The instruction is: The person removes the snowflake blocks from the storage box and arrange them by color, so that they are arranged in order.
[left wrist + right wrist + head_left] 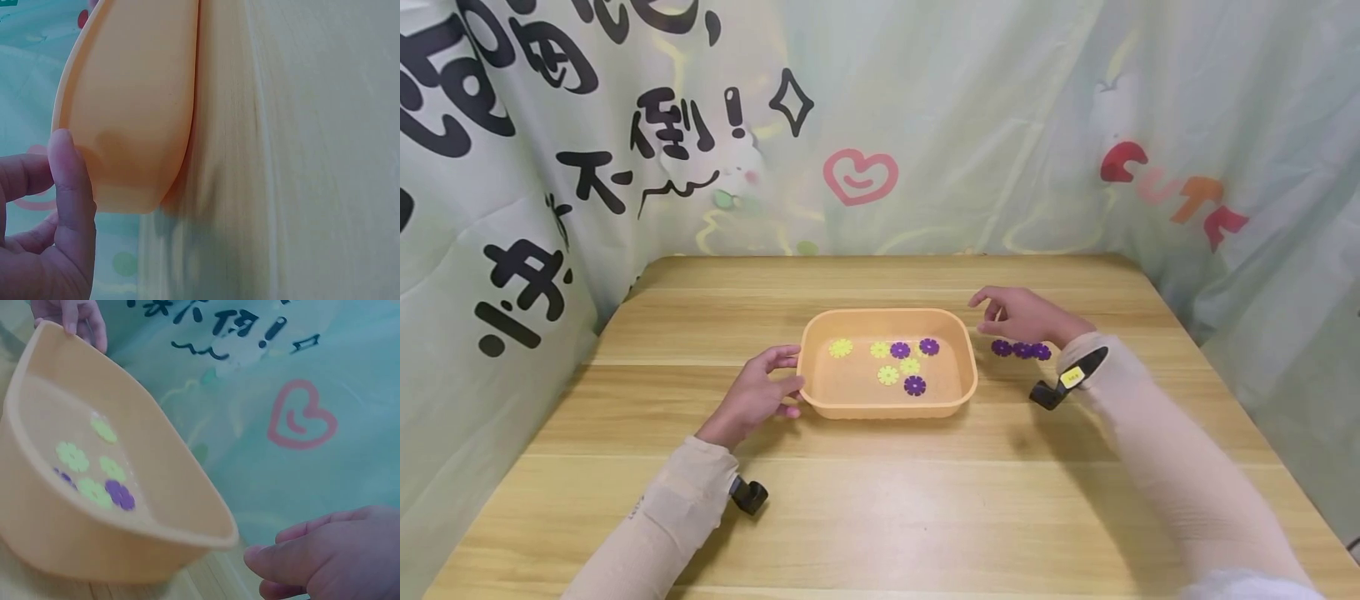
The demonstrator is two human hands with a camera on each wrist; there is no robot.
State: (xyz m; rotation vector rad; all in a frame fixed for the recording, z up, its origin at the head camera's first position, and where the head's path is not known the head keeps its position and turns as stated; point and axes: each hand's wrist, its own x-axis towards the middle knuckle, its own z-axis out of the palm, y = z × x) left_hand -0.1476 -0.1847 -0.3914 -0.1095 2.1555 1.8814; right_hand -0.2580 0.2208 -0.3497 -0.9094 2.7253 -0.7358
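An orange plastic basin (887, 411) stands on the wooden table, with yellow flower-shaped pieces (887, 375) and purple ones (914, 385) lying flat on its floor. At its left end, my left hand (756, 396) touches the rim with thumb and fingertips. The thumb (65, 156) rests along the outer wall there. To the right of the basin, my right hand (1022, 315) hovers with loosely bent fingers and nothing visible in them. Just in front of that hand, a short row of purple flower-shaped pieces (1022, 350) lies on the table.
The wooden table (880, 508) runs back to a printed curtain (970, 133) that hangs behind it and along both sides. Each wrist wears a small black camera, such as the one (748, 496) on the left.
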